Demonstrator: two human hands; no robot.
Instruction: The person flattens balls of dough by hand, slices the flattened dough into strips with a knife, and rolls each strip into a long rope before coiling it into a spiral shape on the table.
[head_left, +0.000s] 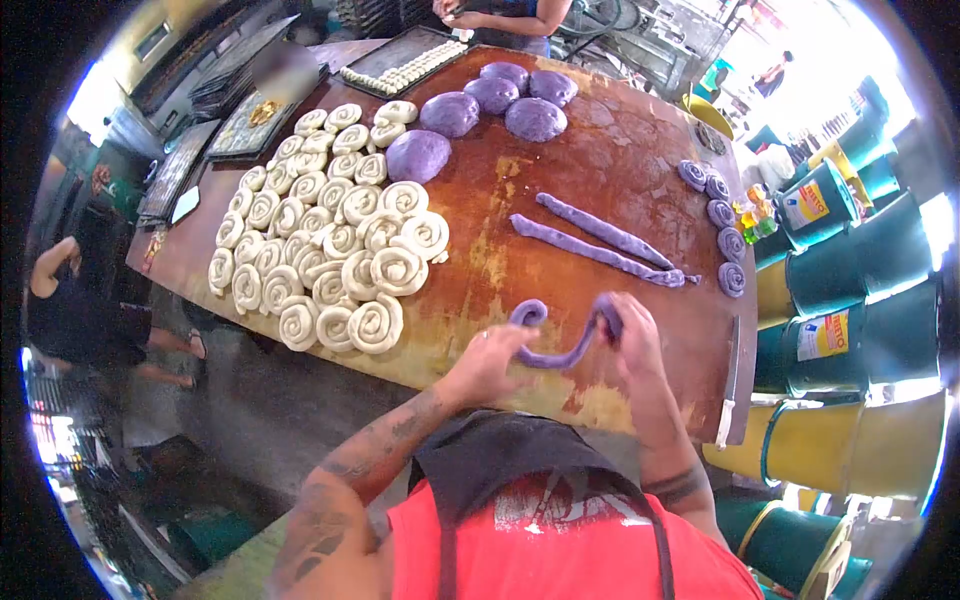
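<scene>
A purple dough rope [556,359] hangs in a U shape between my hands near the table's front edge, both ends curling. My left hand [492,362] is at its left end, thumb and fingers spread beside the curl. My right hand [632,340] has its fingers closed round the right end. Beyond them lie two long purple dough strips [600,230], joined or touching at their right ends. Pale coiled dough spirals [330,225] crowd the table's left part. Several purple dough balls [492,97] sit toward the back. Several small purple spirals [731,243] line the right edge.
A knife [732,385] lies along the right edge of the wooden table [640,130]. Green and yellow buckets [850,340] stand beyond it. A tray of small dough pieces [405,62] is at the back, near another person's hands [455,14]. Another person [85,310] stands left.
</scene>
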